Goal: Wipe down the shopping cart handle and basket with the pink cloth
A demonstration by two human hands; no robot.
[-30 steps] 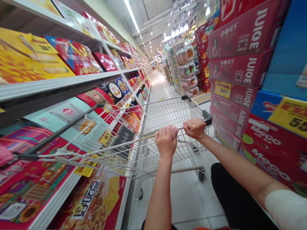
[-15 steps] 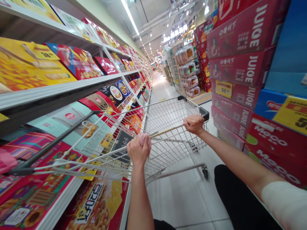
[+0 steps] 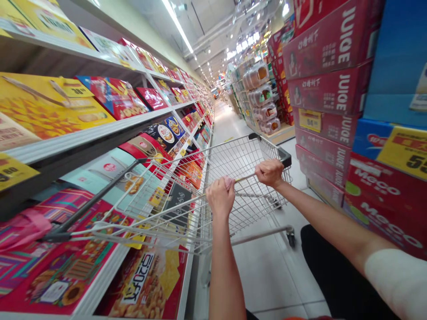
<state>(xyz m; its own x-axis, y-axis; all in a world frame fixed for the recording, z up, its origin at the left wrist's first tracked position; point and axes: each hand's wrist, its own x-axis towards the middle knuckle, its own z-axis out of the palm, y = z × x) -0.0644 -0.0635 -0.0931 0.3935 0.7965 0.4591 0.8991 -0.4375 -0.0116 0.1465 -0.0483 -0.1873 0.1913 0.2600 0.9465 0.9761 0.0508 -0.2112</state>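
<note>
A metal wire shopping cart [image 3: 245,178] stands at a slant before me, with its black handle [image 3: 103,194] over to the left. My left hand [image 3: 220,196] is closed around a small crumpled pink cloth [image 3: 229,181] and presses it on the cart's near top rail. Most of the cloth is hidden in the fist. My right hand [image 3: 269,172] grips the same rail further along, close to the black corner cap [image 3: 284,158]. A short gap of rail lies between the two hands. Through the wires, no goods show inside the basket.
Shelves [image 3: 133,118] with boxed snacks and yellow price tags run along the left, close to the cart. Stacked red cartons [image 3: 320,93] and a blue box [image 3: 393,71] rise on the right. The tiled aisle floor [image 3: 223,120] stretches ahead between them, past stacked bottle packs [image 3: 262,95].
My left hand has slid with the pink cloth along the rail to the right, nearer my right hand. The right hand keeps its place. The surroundings have shifted slightly in view.
</note>
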